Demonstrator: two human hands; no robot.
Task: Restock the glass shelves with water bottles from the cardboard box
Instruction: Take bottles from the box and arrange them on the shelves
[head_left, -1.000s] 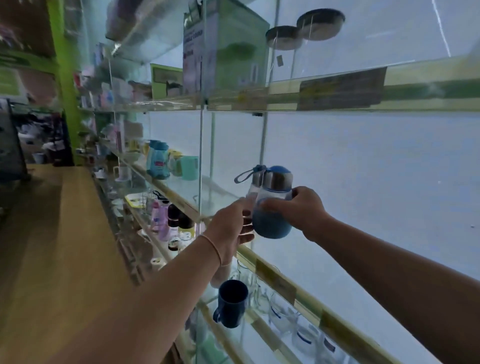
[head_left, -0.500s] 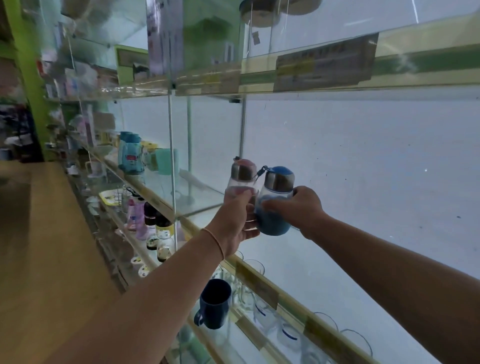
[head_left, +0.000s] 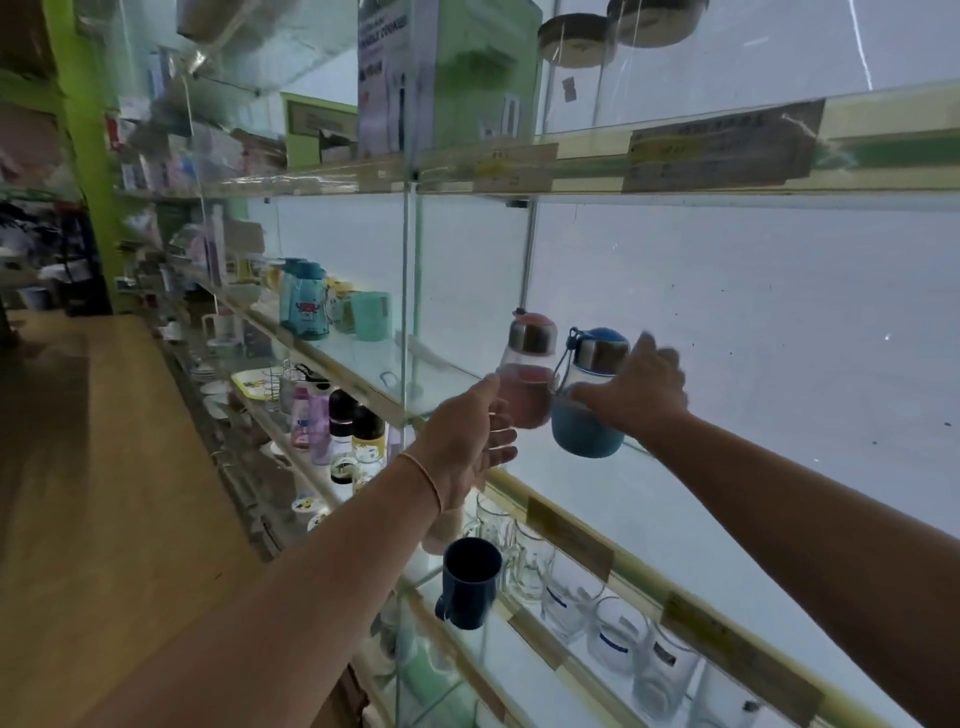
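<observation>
Bottles going onto the middle glass shelf (head_left: 675, 499), two at once. Left hand (head_left: 470, 441) has fingers curled round the lower body of the pink bottle (head_left: 527, 384); grip looks loose, the fingers are partly blurred. Right hand (head_left: 636, 389) grips the blue bottle (head_left: 587, 410) from its right side, at the neck just under the steel cap. Both bottles upright, side by side, almost touching. Cannot tell if their bases sit on the glass or hang just above it.

Progress: early, by my reading. This bay of the shelf shows no other bottles, so these two look like the first ones here, and neither is released. Left to do: set both down, let go, go back for more. Cardboard box is not in view, so how many remain is unknown.

Other stock: dark mug (head_left: 470, 582) and glass mugs (head_left: 571, 592) on the shelf below, small bottles (head_left: 343, 426) lower left, blue flask (head_left: 304, 301) further along the same shelf, green carton (head_left: 447, 78) above.
</observation>
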